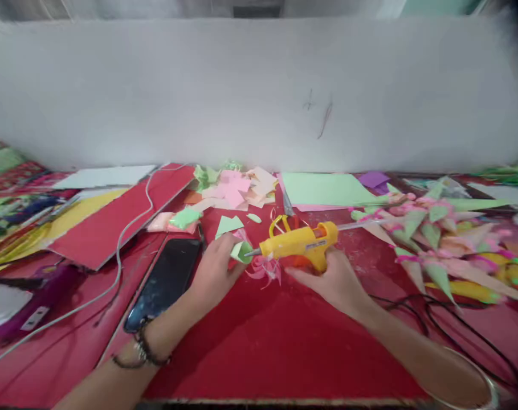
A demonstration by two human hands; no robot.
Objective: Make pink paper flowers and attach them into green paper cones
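Note:
Wrapped around the handle of a yellow glue gun [297,242], my right hand [338,279] holds it level, nozzle to the left. A clear glue stick [361,224] pokes out of its back end. My left hand [216,265] pinches a small folded green paper piece [240,251], and the gun's nozzle meets or nearly meets it. Below the nozzle, curly pink paper strips [265,270] show; I cannot tell whether they are joined to the green piece. Yellow-handled scissors [279,225] lie just behind the gun, partly hidden by it.
A black phone [164,279] lies left of my left hand. Cut paper pieces [233,188] and green sheets [327,189] are at the back. Paper cones [429,228] pile up on the right, above a black cable [447,313]. A white cable [119,256] crosses the left side.

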